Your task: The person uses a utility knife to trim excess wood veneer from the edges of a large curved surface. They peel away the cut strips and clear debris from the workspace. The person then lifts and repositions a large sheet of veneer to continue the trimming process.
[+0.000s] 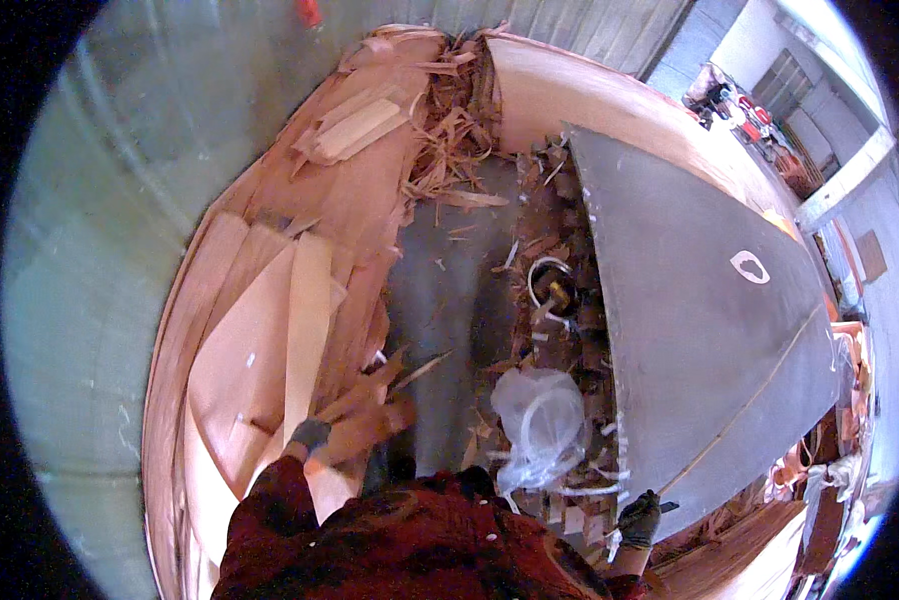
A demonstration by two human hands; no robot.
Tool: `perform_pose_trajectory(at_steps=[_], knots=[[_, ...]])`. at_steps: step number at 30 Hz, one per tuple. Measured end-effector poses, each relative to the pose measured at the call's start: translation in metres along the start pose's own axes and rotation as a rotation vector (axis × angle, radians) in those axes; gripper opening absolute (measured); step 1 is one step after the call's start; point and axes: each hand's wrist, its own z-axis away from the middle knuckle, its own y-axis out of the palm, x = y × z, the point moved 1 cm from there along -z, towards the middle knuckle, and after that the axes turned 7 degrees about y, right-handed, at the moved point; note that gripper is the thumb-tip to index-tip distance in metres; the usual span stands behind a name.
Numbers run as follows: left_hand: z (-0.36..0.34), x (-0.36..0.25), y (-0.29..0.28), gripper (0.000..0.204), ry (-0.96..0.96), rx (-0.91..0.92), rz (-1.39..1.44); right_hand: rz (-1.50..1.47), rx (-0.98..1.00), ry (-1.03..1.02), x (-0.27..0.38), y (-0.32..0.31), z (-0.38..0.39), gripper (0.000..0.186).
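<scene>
My left hand (311, 433), in a grey glove, is closed on a bunch of torn wood veneer scraps (365, 412), blurred by motion. Beneath and beside it lies a stack of reddish veneer sheets (245, 345) with loose, curling pieces on top. My right hand (640, 520), in a dark glove, is closed at the near edge of a grey flat tabletop (705, 300). A short dark piece sticks out from its fingers; its kind is unclear. A long thin stick (740, 408) runs across the tabletop, its lower end by these fingers.
A clear plastic bag (542, 420) and a white ring-shaped roll (552, 285) lie among scraps along the tabletop's left edge. Splintered veneer (455, 150) heaps up at the far end of the floor strip (450, 300). A pale green wall (100, 260) borders the left.
</scene>
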Motion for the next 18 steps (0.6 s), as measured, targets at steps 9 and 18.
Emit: perform_pose_trajectory(at_steps=[9, 18], knots=[[-0.167, 0.102, -0.156, 0.018, -0.004, -0.374, 0.312, -0.009, -0.382, -0.277, 0.015, 0.188, -0.202, 0.019], [-0.061, 0.129, -0.089, 0.022, -0.384, 0.302, 0.267, -0.202, -0.073, -0.183, 0.058, 0.345, -0.434, 0.019]])
